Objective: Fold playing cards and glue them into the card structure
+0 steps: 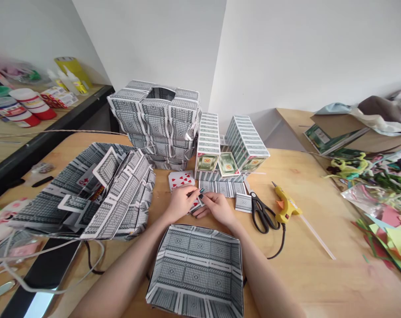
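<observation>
My left hand [181, 204] and my right hand [219, 209] meet over the middle of the table, fingertips pinched close together. Between them shows part of a playing card [196, 205] with red marks; the fingers cover most of it. Just beyond my left hand lies a heart card [183, 178], face up. A strip of patterned card backs [222, 188] lies behind my right hand, with a single face-down card [243, 202] beside it. Below my wrists, between my forearms, stands an open-topped box made of cards [200, 278].
Black scissors [263, 215] and a yellow glue gun [286, 206] with its cord lie at right. Stacked card packs [208, 141] and a tall card-covered block [167, 123] stand behind. A card-built container [117, 194] with loose cards sits left. Paper scraps [388, 243] lie far right.
</observation>
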